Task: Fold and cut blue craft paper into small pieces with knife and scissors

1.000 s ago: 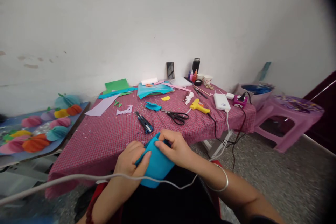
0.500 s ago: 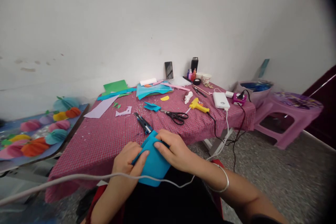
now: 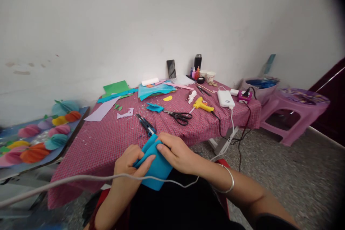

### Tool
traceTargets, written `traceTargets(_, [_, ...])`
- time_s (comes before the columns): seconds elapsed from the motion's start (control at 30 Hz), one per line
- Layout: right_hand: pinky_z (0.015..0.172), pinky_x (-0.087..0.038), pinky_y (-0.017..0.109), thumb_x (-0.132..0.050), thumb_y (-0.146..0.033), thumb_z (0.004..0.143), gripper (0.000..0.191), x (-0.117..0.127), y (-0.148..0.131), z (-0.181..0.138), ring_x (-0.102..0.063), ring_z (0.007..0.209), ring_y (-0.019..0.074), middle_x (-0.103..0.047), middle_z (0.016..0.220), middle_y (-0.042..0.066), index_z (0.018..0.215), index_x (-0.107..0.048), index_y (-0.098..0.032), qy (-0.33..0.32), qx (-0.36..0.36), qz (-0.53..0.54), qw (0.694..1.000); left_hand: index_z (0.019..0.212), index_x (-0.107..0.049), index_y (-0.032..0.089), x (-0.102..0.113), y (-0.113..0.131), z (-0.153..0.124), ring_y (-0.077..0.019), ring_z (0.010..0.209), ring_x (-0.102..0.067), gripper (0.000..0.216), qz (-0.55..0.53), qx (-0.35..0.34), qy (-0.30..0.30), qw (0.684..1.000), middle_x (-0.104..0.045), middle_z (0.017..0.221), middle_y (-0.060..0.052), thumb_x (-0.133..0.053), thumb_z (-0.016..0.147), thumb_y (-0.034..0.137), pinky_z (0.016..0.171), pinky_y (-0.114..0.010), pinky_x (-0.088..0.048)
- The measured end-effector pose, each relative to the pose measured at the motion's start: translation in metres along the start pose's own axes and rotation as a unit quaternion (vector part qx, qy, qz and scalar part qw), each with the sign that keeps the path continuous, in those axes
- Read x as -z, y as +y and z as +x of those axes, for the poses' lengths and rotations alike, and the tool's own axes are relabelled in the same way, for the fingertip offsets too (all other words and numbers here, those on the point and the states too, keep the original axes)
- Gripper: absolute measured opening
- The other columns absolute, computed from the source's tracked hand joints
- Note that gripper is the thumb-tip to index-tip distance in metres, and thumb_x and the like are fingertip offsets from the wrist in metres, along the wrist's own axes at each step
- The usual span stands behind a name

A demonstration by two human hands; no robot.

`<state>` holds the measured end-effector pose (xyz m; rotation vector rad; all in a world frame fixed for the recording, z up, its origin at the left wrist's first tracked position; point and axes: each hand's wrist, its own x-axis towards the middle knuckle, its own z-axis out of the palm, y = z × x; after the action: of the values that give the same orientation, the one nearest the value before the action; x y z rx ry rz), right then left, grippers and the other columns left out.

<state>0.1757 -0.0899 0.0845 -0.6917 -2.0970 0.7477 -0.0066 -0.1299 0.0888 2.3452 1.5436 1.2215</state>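
Both of my hands grip a folded piece of blue paper (image 3: 156,167) over my lap, at the near edge of the table (image 3: 107,143) with its red checked cloth. My left hand (image 3: 128,161) pinches the paper's left side with the thumb on top. My right hand (image 3: 175,152) presses its fingers down on the upper fold; a silver bangle (image 3: 228,183) circles that wrist. A white cable (image 3: 81,179) crosses in front of my arms.
On the table lie a blue utility knife (image 3: 145,124), black scissors (image 3: 179,116), a yellow glue gun (image 3: 202,105), a white power bank (image 3: 225,98), paper sheets and scraps (image 3: 153,90), bottles and cups. Paper pumpkins (image 3: 35,140) sit on a board at left. A pink stool (image 3: 293,113) stands at right.
The view has shifted slightly down and right. My hands keep holding the blue paper, with the fingers pressing a little further along the fold.
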Motion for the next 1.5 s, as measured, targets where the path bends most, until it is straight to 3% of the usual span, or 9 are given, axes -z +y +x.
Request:
traceTargets(0.17, [0.069,-0.039,0.027,-0.036,-0.022,0.094,0.019,0.000,0.001,0.002,-0.045,0.072,0.0134,-0.049,0.078,0.001,0.078,-0.044,-0.019,-0.007,-0.002,0.029,1.000,0.051,-0.039,0.018,-0.002,-0.002,-0.001,-0.0095,0.053,-0.042,0.038,-0.034,0.036,0.003,0.999,-0.037,0.055,0.005,-0.062,0.078,0.030,0.052,-0.022,-0.034])
traceTargets(0.37, [0.059,-0.035,0.023,-0.043,-0.032,0.092,0.024,0.006,0.005,0.005,-0.042,0.065,0.0108,-0.043,0.071,-0.002,0.072,-0.044,-0.018,-0.009,-0.066,0.149,0.987,0.053,-0.036,0.019,0.000,-0.009,0.000,-0.0083,0.050,-0.035,0.038,-0.173,0.175,-0.064,0.967,-0.034,0.056,0.005,-0.061,0.076,0.036,0.045,-0.021,-0.030])
traceTargets(0.67, [0.061,-0.037,0.023,-0.042,-0.031,0.093,0.023,0.009,0.007,0.004,-0.044,0.068,0.0113,-0.045,0.073,-0.001,0.075,-0.046,-0.018,-0.016,-0.051,0.160,0.986,0.062,-0.042,0.018,-0.003,-0.022,-0.005,-0.0093,0.053,-0.035,0.038,-0.256,0.217,-0.125,0.934,-0.036,0.060,0.003,-0.048,0.087,0.045,0.046,-0.021,-0.030])
traceTargets(0.77, [0.065,-0.039,0.024,-0.039,-0.027,0.094,0.020,0.009,0.005,0.003,-0.046,0.071,0.0123,-0.048,0.076,0.000,0.079,-0.048,-0.018,-0.015,-0.032,0.111,0.993,0.058,-0.039,0.018,-0.001,-0.015,-0.002,-0.0093,0.053,-0.035,0.039,-0.204,0.182,-0.103,0.956,-0.034,0.059,0.003,-0.048,0.088,0.041,0.047,-0.022,-0.030])
traceTargets(0.87, [0.068,-0.039,0.026,-0.037,-0.025,0.095,0.019,0.006,0.004,0.002,-0.047,0.073,0.0131,-0.050,0.078,0.001,0.080,-0.048,-0.018,-0.006,-0.015,0.053,0.998,0.051,-0.035,0.018,0.000,-0.007,0.000,-0.0094,0.052,-0.036,0.041,-0.120,0.103,-0.046,0.986,-0.032,0.056,0.003,-0.051,0.086,0.033,0.049,-0.023,-0.030])
traceTargets(1.03, [0.067,-0.038,0.026,-0.043,-0.031,0.094,0.021,-0.002,0.004,0.000,-0.046,0.071,0.0134,-0.050,0.078,0.001,0.077,-0.046,-0.019,0.005,-0.007,0.005,1.000,0.050,-0.035,0.018,-0.002,-0.002,-0.001,-0.0097,0.054,-0.037,0.040,-0.025,0.014,0.022,0.999,-0.035,0.054,0.004,-0.056,0.083,0.025,0.052,-0.024,-0.030])
traceTargets(1.37, [0.063,-0.035,0.026,-0.036,-0.024,0.095,0.025,-0.010,0.006,0.000,-0.042,0.067,0.0137,-0.043,0.073,0.001,0.071,-0.039,-0.020,0.024,0.033,-0.054,0.998,0.051,-0.034,0.018,-0.003,-0.001,0.000,-0.0087,0.051,-0.037,0.040,-0.012,0.005,0.024,1.000,-0.033,0.053,0.005,-0.055,0.085,0.022,0.051,-0.023,-0.031])
traceTargets(1.5, [0.066,-0.037,0.027,-0.038,-0.025,0.095,0.028,-0.012,0.007,0.000,-0.044,0.070,0.0134,-0.045,0.073,0.000,0.068,-0.040,-0.020,0.044,0.016,-0.001,0.999,0.050,-0.036,0.018,-0.003,0.000,0.001,-0.0095,0.052,-0.040,0.040,-0.023,-0.011,0.043,0.999,-0.036,0.052,0.004,-0.056,0.084,0.021,0.051,-0.023,-0.034])
